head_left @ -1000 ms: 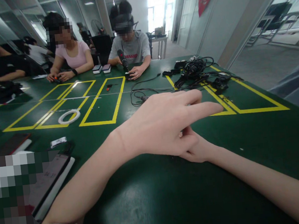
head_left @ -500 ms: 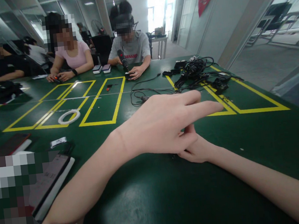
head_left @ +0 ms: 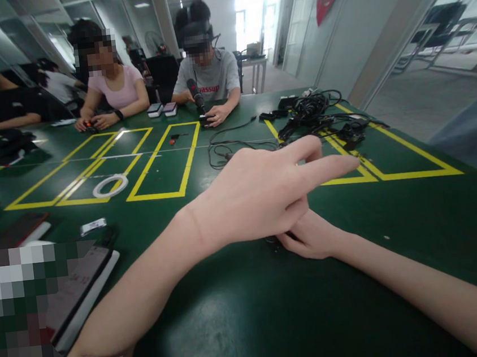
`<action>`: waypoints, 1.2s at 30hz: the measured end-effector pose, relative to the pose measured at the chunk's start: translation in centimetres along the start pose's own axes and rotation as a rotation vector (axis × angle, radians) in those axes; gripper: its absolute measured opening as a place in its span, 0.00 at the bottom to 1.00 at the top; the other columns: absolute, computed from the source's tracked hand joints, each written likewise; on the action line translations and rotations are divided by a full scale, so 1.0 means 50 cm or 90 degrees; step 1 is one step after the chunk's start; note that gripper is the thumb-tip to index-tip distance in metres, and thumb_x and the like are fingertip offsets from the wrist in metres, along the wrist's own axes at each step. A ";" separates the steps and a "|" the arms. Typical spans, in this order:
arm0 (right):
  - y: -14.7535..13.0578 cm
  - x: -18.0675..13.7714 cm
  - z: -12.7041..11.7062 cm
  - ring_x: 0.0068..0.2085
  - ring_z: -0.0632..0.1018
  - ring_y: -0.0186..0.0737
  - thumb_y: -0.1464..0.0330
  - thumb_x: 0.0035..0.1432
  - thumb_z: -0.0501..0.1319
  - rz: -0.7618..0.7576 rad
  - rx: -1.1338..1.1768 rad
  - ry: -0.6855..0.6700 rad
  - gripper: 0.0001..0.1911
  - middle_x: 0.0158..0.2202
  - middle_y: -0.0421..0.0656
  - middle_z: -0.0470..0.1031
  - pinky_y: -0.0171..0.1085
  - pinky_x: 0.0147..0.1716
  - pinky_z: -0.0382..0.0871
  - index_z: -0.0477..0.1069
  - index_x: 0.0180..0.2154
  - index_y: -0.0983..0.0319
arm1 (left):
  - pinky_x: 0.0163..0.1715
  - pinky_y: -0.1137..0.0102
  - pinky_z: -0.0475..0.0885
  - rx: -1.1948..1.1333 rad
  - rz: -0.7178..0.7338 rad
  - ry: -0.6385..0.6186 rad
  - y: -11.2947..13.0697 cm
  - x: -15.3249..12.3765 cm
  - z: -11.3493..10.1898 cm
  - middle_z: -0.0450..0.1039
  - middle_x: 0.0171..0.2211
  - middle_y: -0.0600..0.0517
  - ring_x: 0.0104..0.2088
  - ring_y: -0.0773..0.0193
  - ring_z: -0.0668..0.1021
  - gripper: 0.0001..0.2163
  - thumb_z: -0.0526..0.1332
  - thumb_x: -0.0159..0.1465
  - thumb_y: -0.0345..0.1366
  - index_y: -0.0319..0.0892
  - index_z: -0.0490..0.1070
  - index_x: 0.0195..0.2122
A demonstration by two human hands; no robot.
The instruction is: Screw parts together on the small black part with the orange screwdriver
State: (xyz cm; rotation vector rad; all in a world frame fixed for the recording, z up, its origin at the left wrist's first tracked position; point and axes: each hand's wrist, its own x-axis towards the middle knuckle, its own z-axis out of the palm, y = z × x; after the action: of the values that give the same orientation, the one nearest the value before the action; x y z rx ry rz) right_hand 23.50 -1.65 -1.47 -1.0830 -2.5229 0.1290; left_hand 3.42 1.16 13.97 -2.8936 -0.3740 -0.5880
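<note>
My left hand (head_left: 257, 196) reaches across from the lower left and hovers just above the green table (head_left: 244, 314). Its index and middle fingers are stretched out to the right; the thumb and lower fingers bend down onto my right hand. Beneath it lies my right hand (head_left: 313, 236), resting on the table with most of its fingers hidden. A small dark object (head_left: 274, 239) peeks out at its fingertips, seemingly pinched there. Nothing shows in the left hand.
Yellow tape rectangles (head_left: 160, 164) mark the table, with a white ring (head_left: 110, 185) in one. A tangle of black cables (head_left: 312, 115) lies far right. Phones (head_left: 77, 292) sit at my left. Across the table, other people (head_left: 208, 76) handle small devices.
My left hand has lifted slightly and its fingers have spread a little. My right hand has slid a bit left beneath it, and the small dark object now shows.
</note>
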 end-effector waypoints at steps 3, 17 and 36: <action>0.001 -0.002 0.000 0.38 0.79 0.55 0.66 0.66 0.50 0.000 0.009 -0.006 0.14 0.35 0.54 0.79 0.49 0.39 0.73 0.72 0.38 0.65 | 0.32 0.72 0.69 -0.007 -0.004 0.002 0.000 -0.001 0.000 0.71 0.53 0.48 0.38 0.65 0.77 0.23 0.53 0.66 0.29 0.47 0.66 0.63; -0.005 0.001 -0.007 0.36 0.79 0.53 0.67 0.65 0.52 0.008 0.017 -0.012 0.11 0.35 0.52 0.79 0.47 0.38 0.73 0.71 0.38 0.63 | 0.37 0.71 0.71 -0.054 0.037 -0.018 -0.003 0.003 -0.001 0.72 0.49 0.46 0.42 0.62 0.76 0.27 0.52 0.64 0.26 0.45 0.61 0.65; -0.005 0.002 -0.007 0.38 0.78 0.54 0.66 0.65 0.49 0.008 0.016 -0.013 0.14 0.35 0.53 0.79 0.48 0.37 0.73 0.72 0.40 0.63 | 0.37 0.72 0.71 -0.065 0.030 -0.024 -0.001 0.002 -0.001 0.72 0.49 0.47 0.43 0.63 0.77 0.24 0.52 0.67 0.26 0.45 0.64 0.64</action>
State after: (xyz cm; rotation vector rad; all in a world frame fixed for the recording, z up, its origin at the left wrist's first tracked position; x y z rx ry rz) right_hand 23.40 -1.78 -1.04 -1.0939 -2.5255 0.1755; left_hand 3.49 1.20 14.08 -3.0061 -0.2883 -0.5613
